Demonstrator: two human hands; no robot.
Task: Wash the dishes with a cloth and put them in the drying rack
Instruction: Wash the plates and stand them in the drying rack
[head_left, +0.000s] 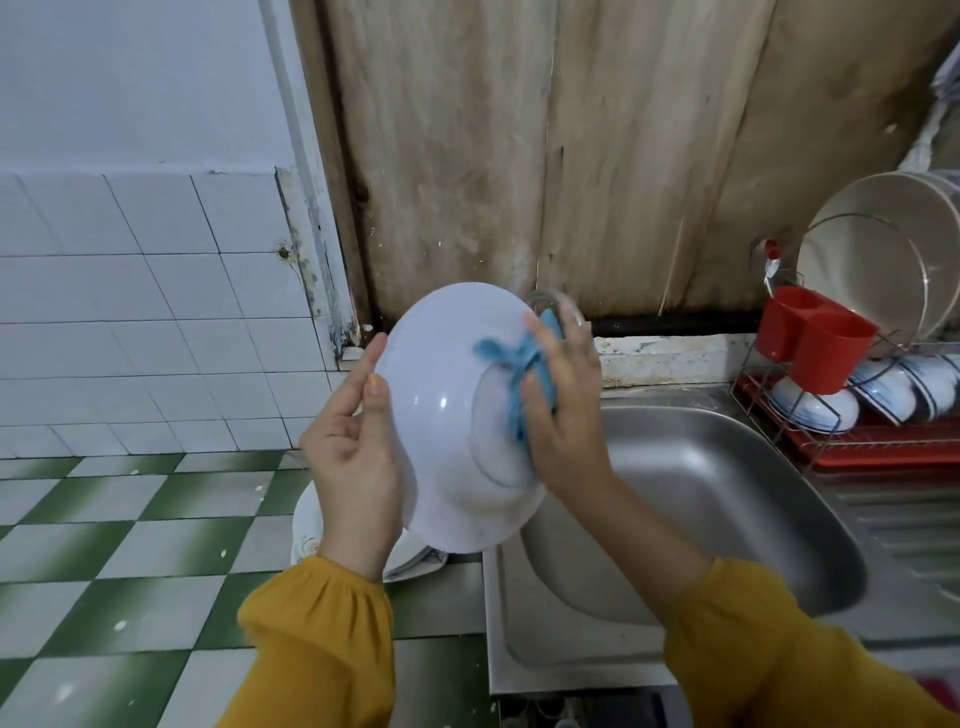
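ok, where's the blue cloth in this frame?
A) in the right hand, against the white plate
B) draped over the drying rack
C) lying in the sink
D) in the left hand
A: the right hand holds the blue cloth against the back of the white plate, while the left hand grips the plate's opposite rim.

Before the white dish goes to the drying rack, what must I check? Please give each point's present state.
1. Grip of left hand on white dish rim: ok.
2. Contact of blue cloth, under right hand, with dish's underside: ok.
3. Dish's inner side clean: cannot tell, faces away.
4. Free slot in drying rack: cannot tell, partly out of view.
5. Cloth put down, right hand free: not ok.
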